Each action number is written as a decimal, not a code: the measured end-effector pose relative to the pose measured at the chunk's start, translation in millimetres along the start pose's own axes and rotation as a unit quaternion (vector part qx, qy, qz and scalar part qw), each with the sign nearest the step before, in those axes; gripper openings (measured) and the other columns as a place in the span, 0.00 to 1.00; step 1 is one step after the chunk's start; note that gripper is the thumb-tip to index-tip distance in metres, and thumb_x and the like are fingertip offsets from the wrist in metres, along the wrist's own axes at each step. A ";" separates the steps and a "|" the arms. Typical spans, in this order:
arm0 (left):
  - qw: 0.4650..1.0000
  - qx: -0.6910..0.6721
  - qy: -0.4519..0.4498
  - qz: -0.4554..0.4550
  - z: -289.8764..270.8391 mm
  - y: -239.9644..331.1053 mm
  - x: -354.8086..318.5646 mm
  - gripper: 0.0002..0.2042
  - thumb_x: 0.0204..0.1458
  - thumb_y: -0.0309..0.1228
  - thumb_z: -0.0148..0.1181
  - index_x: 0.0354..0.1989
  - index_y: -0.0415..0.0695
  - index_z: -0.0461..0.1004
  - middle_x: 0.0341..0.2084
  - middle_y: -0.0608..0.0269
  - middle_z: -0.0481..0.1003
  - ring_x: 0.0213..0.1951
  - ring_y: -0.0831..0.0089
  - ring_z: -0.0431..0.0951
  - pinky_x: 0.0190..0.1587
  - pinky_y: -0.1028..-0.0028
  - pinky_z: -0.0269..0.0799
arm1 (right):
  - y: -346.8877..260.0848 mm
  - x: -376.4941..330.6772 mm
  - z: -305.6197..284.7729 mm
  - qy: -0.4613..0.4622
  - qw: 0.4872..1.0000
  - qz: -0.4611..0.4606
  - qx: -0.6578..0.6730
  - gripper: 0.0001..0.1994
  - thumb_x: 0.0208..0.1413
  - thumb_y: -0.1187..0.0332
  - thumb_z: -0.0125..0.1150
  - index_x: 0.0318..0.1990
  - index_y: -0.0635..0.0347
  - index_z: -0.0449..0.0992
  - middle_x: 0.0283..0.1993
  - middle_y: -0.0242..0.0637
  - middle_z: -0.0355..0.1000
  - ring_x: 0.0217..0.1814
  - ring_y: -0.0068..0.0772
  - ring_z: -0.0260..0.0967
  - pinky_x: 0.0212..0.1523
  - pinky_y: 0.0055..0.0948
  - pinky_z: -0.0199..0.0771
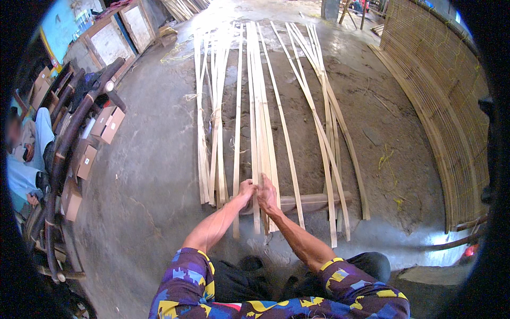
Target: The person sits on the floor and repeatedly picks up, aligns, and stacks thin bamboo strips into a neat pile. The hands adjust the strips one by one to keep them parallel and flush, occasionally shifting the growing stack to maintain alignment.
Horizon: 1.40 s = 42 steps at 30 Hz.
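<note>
Long pale bamboo strips (255, 117) stretch away from me across the floor, a tight group of them in the middle. My left hand (246, 191) is closed at the near part of this group, its fingers pinched on the edge of a strip. Right beside it, my right hand (268, 195) grips the same group, fingers pointing along the strips. The two hands nearly touch; their undersides are hidden. A round wooden pole (313, 202) lies crosswise under the near ends. Looser strips fan out at the right (328, 135) and more lie at the left (201, 133).
A large woven bamboo screen (425, 101) leans at the right. Yellow twine (385, 158) lies on the floor before it. At the left are a dark log frame (68, 141), cardboard boxes (108, 125) and a seated person (26, 154) in light blue cloth.
</note>
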<state>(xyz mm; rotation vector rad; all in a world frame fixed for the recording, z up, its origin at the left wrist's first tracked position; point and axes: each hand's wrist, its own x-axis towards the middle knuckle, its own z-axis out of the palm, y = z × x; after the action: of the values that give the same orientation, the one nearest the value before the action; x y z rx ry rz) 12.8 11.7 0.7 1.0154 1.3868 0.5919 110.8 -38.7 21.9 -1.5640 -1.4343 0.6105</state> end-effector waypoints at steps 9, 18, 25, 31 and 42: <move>0.996 -0.045 0.078 -0.023 4.8 -6.5 9.7 0.09 0.45 0.23 0.44 0.33 0.36 0.69 0.21 0.59 0.71 0.22 0.73 0.71 0.25 0.72 0.66 | 0.0 -1.4 -6.7 -0.044 0.992 0.115 0.025 0.21 0.49 0.71 0.51 0.52 0.64 0.61 0.36 0.52 0.70 0.34 0.44 0.70 0.36 0.34 0.69; 0.987 0.024 0.147 0.055 9.6 -8.5 4.2 0.14 0.44 0.23 0.44 0.42 0.36 0.66 0.29 0.55 0.73 0.31 0.67 0.73 0.35 0.70 0.68 | -13.4 2.3 -14.9 -0.094 0.979 0.154 0.094 0.23 0.44 0.70 0.54 0.51 0.64 0.62 0.35 0.49 0.70 0.35 0.42 0.69 0.38 0.33 0.68; 0.982 0.021 0.115 0.149 -0.3 7.4 7.4 0.17 0.43 0.21 0.42 0.44 0.40 0.66 0.27 0.57 0.73 0.28 0.71 0.73 0.31 0.72 0.68 | -0.4 9.2 -3.7 -0.103 0.978 0.152 0.102 0.24 0.44 0.71 0.54 0.52 0.62 0.61 0.30 0.43 0.70 0.28 0.31 0.69 0.28 0.28 0.69; 0.987 0.116 0.070 0.084 -10.5 -2.6 5.6 0.18 0.44 0.24 0.47 0.47 0.40 0.65 0.31 0.54 0.73 0.32 0.70 0.73 0.35 0.73 0.69 | 3.1 -1.3 0.9 -0.110 0.992 0.045 -0.046 0.17 0.45 0.73 0.48 0.46 0.66 0.63 0.32 0.52 0.69 0.35 0.48 0.69 0.36 0.38 0.68; 0.999 0.011 0.045 0.027 -9.2 15.8 -8.2 0.16 0.42 0.24 0.57 0.42 0.36 0.67 0.32 0.56 0.73 0.33 0.72 0.72 0.35 0.73 0.68 | -1.4 -10.1 -10.8 -0.123 0.973 -0.056 -0.188 0.18 0.44 0.69 0.50 0.44 0.65 0.64 0.47 0.49 0.60 0.47 0.50 0.59 0.45 0.42 0.61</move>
<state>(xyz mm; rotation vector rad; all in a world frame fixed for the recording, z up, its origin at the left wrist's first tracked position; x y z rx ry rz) 6.1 14.4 19.4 1.0567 1.4505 0.6712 117.0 -51.5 26.1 -1.7259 -1.8985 0.4973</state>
